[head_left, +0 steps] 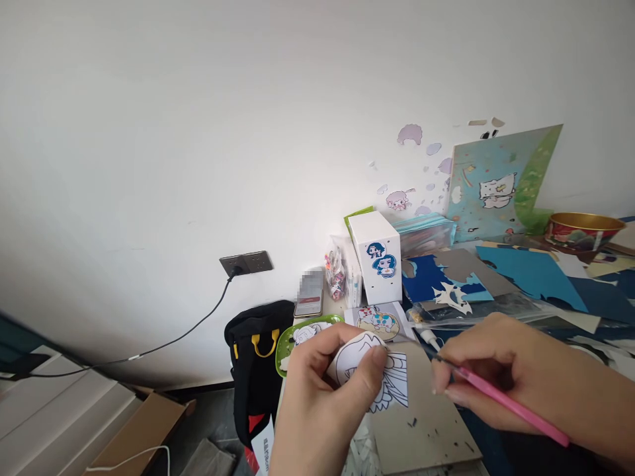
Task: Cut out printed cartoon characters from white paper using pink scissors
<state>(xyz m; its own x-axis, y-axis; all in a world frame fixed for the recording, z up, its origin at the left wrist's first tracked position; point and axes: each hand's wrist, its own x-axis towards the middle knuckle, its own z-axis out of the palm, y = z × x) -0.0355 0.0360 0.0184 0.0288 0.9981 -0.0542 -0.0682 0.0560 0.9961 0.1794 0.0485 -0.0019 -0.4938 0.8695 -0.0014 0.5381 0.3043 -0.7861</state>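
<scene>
In the head view, the person in front of me is sitting or standing close to a wall (149,132), and the left hand (325,396) is pinching a white paper cutout (351,360) with black outlines between thumb and fingers, above a grey board (421,436). The right hand (536,363) is gripping a slim pink tool (510,403) like a pen, its fine tip pointing at the paper's edge; whether it is touching, I can't tell. To my eye they are busy with trimming or working along that edge, and the next stroke would be calling for a firm pinch, a light tool hand and a thumb well out of the tip's path. Dark specks are dotting the board, which is lying on the dark-blue desk (489,430). Behind the left hand a green tray (279,354) is holding paper pieces, with a phone (310,291) resting just beyond it. A white box (381,289) with two stickers is standing at the back, and cut blue sheets (536,271) are spreading out to its right, near a red bowl (565,239). A colourful poster (464,221) is leaning against the wall, beside purple paper shapes (410,134) that are clinging there. Over on the left, a black cord (198,324) is trailing from a socket (258,261), a black backpack (241,383) is slumping next to the desk, and a cardboard box (133,433) is sitting lower down.
</scene>
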